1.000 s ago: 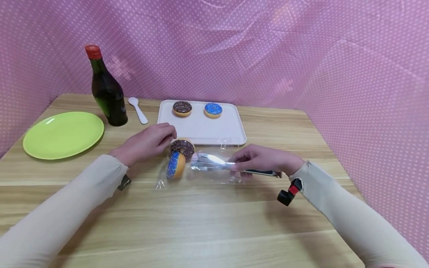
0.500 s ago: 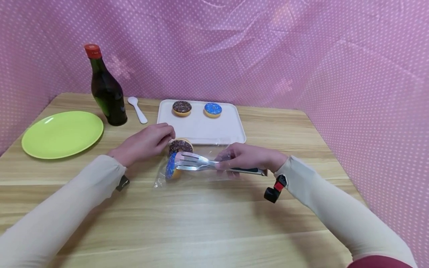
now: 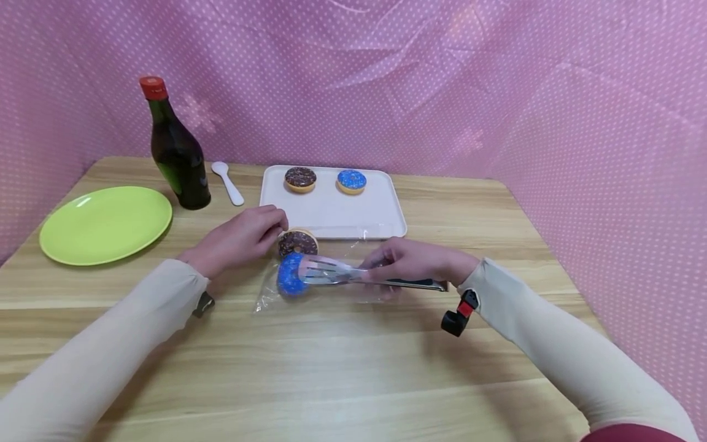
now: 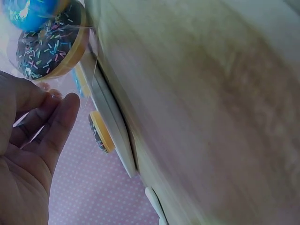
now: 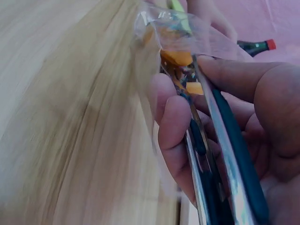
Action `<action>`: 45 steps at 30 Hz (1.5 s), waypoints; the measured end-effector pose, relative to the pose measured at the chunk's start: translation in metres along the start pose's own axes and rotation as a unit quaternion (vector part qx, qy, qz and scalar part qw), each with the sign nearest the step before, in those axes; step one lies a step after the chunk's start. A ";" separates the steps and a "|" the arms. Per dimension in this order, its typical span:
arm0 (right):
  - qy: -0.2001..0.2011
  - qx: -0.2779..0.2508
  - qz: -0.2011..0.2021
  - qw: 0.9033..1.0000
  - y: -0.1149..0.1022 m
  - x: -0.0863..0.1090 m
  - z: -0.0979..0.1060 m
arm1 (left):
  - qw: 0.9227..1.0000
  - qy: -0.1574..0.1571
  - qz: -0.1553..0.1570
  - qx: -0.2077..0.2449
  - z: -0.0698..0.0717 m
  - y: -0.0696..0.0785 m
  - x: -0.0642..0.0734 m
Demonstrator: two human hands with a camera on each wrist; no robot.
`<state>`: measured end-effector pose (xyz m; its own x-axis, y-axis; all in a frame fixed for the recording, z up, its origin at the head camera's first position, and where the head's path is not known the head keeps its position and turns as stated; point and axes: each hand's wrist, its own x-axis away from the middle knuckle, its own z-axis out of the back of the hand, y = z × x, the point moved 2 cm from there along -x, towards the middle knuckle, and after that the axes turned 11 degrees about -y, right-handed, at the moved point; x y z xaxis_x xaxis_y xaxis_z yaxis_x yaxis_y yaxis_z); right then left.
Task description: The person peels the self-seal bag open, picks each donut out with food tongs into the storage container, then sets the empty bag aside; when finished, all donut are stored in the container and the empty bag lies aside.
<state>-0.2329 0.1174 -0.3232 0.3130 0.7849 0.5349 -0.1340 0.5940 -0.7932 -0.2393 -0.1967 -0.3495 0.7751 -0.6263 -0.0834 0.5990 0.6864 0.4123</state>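
Observation:
A clear plastic bag [image 3: 266, 299] lies in front of the tray, with a chocolate-iced doughnut [image 3: 291, 240] and a blue-iced doughnut [image 3: 289, 276] inside. My left hand [image 3: 243, 236] pinches the bag's edge beside the chocolate doughnut; thumb and fingertips meet in the left wrist view. My right hand [image 3: 414, 263] grips metal tongs [image 3: 331, 270] with dark handle inlays [image 5: 239, 154]. The tongs' slotted end reaches into the bag and overlaps the right side of the blue doughnut. Whether both tong arms touch it is hard to tell.
A white tray [image 3: 353, 215] behind the bag carries another chocolate doughnut [image 3: 301, 178] and another blue one [image 3: 351, 180]. To the left stand a green bottle [image 3: 179, 153] with a red cap, a white spoon [image 3: 227, 184] and a lime-green plate [image 3: 105, 226]. Pink dotted cloth [image 3: 353, 80] hangs behind.
The right hand has moved left with the tongs, which now overlap the blue doughnut. That doughnut has turned from its side to show more blue icing. The left hand has barely moved.

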 end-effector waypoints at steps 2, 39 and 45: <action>0.002 0.001 -0.003 1.000 0.003 0.002 0.001 | 1.000 0.001 0.003 0.002 0.000 0.000 0.001; 0.061 -0.093 0.015 0.994 0.100 0.111 0.048 | 1.000 -0.005 -0.009 -0.015 -0.003 -0.006 0.000; 0.079 -0.116 0.032 0.990 0.113 0.135 0.060 | 1.000 -0.005 -0.007 -0.014 -0.002 -0.006 0.001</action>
<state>-0.2620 0.3013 -0.3236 0.4564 0.7716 0.4431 0.0551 0.4725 -0.8796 -0.2418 -0.2000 -0.3540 0.7652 -0.6389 -0.0793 0.6147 0.6885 0.3848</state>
